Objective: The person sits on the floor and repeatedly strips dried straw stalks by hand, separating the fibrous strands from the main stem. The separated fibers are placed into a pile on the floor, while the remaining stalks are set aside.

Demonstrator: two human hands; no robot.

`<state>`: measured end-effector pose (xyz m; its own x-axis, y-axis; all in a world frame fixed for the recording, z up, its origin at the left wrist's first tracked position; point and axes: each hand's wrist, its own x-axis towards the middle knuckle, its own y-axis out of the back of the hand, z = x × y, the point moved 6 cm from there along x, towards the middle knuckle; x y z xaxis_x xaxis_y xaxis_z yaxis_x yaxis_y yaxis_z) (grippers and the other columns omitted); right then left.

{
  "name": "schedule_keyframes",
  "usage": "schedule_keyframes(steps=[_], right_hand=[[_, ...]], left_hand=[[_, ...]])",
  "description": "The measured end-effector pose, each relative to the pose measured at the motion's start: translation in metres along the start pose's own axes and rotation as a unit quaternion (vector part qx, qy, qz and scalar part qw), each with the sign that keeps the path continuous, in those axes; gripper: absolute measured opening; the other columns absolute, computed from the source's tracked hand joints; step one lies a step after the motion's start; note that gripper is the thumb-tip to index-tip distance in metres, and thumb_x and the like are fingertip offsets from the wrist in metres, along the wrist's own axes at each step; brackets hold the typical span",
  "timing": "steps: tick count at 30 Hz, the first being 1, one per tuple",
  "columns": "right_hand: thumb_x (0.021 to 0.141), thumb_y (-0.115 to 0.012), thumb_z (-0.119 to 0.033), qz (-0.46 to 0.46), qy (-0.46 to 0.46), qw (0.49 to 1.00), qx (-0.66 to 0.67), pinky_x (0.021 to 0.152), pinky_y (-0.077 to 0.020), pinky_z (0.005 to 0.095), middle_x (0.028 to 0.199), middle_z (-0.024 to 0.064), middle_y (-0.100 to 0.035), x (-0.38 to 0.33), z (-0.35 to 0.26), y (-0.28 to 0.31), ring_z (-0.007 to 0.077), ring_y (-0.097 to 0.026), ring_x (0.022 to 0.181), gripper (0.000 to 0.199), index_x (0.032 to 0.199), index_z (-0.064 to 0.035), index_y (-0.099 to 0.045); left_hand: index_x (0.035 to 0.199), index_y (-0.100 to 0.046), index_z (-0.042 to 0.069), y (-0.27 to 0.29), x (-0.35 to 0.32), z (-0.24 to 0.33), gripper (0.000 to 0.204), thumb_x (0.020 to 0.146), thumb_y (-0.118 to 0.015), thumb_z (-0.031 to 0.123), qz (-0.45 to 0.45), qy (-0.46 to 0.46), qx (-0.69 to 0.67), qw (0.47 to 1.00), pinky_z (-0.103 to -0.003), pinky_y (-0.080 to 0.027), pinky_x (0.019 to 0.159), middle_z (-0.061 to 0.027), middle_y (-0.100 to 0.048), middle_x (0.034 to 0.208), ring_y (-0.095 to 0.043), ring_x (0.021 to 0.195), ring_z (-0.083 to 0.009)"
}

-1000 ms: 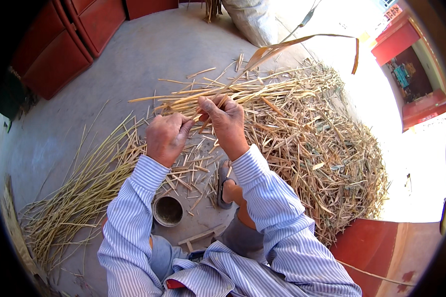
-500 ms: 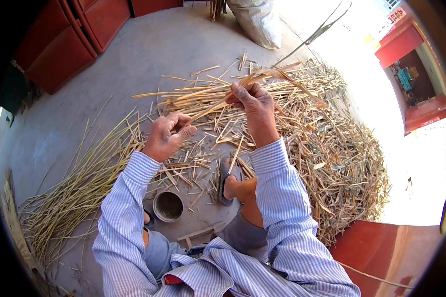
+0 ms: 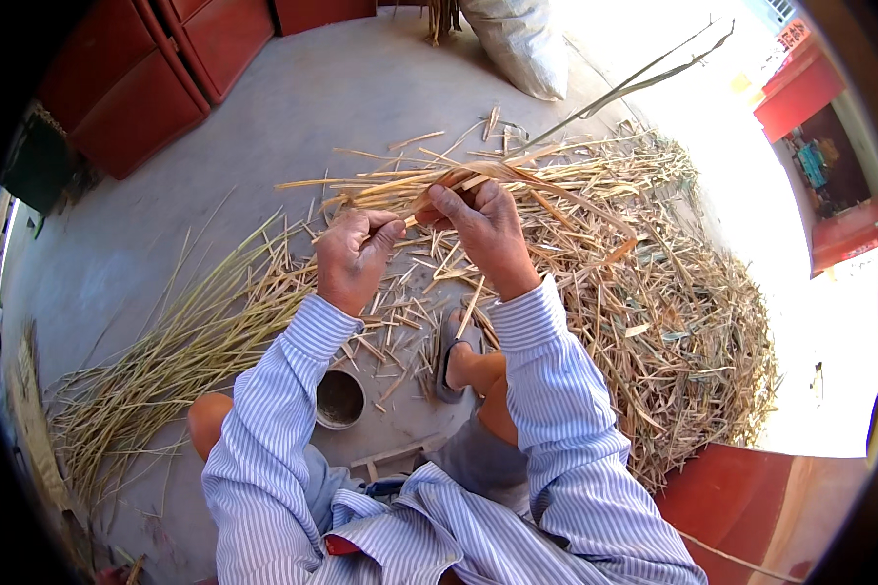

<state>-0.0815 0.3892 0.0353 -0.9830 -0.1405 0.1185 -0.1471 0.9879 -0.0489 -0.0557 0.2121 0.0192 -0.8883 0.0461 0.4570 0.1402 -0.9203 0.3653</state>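
My right hand (image 3: 483,226) grips a bundle of dry straw stalks (image 3: 380,185) that sticks out to the left at chest height. A wide dry leaf (image 3: 556,187) curls off the bundle to the right of that hand. My left hand (image 3: 353,255) pinches a thin strand of the same bundle just left of the right hand, fingers closed on it. Both hands hover above the big pile of loose straw and husks (image 3: 654,312). Striped blue sleeves cover both forearms.
A row of long cleaned stalks (image 3: 166,370) lies on the grey concrete floor at my left. A small round tin (image 3: 339,398) stands by my left knee. My sandalled foot (image 3: 454,361) rests in the straw. Red doors (image 3: 156,68) and a white sack (image 3: 522,44) stand beyond.
My right hand, which had swung right with the bundle, has come back toward the left hand. The left hand has closed on a strand of the bundle again.
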Motion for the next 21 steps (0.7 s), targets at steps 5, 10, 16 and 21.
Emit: schedule_keyframes(steps=[5,10,16,21], right_hand=[[0.095,-0.062,-0.02,-0.02,-0.038,0.998,0.039,0.074,-0.0588,0.0288,0.088,0.0138,-0.071,-0.007,-0.001,-0.003,0.0172,-0.07,0.079,0.027,0.1,0.0064,-0.065],[0.097,-0.059,-0.017,0.036,-0.053,0.998,0.023,0.071,-0.0577,0.0258,0.092,0.013,-0.07,-0.012,0.004,0.022,0.017,-0.07,0.08,0.021,0.101,0.0028,-0.058],[0.097,-0.059,-0.017,0.04,-0.061,0.994,0.079,0.07,-0.0569,0.0258,0.092,0.0127,-0.071,-0.016,0.003,0.036,0.0176,-0.07,0.08,0.019,0.103,0.0008,-0.057],[0.096,-0.061,-0.018,0.034,-0.049,0.99,0.13,0.072,-0.0574,0.027,0.095,0.0138,-0.071,-0.019,-0.001,0.041,0.0185,-0.07,0.083,0.023,0.11,0.0003,-0.057]], left_hand=[[0.092,-0.068,0.0,0.0,-0.012,-0.002,0.019,0.088,-0.072,0.018,0.047,0.074,-0.098,0.991,-0.025,-0.051,0.065,-0.0063,-0.068,0.084,-0.063,0.073,-0.0121],[0.095,-0.065,-0.001,0.068,-0.002,-0.036,0.023,0.091,-0.069,0.021,0.258,0.2,-0.228,0.917,-0.023,-0.05,0.065,-0.0046,-0.068,0.08,-0.062,0.071,-0.0091],[0.098,-0.065,-0.001,0.107,0.021,-0.055,0.033,0.091,-0.069,0.031,0.09,0.072,0.173,0.978,-0.029,-0.05,0.063,-0.0065,-0.068,0.081,-0.061,0.068,-0.0126],[0.094,-0.069,-0.001,0.02,0.018,-0.001,0.024,0.092,-0.066,0.022,-0.138,0.073,0.0,0.988,-0.029,-0.051,0.065,-0.0073,-0.069,0.086,-0.062,0.074,-0.0113]])
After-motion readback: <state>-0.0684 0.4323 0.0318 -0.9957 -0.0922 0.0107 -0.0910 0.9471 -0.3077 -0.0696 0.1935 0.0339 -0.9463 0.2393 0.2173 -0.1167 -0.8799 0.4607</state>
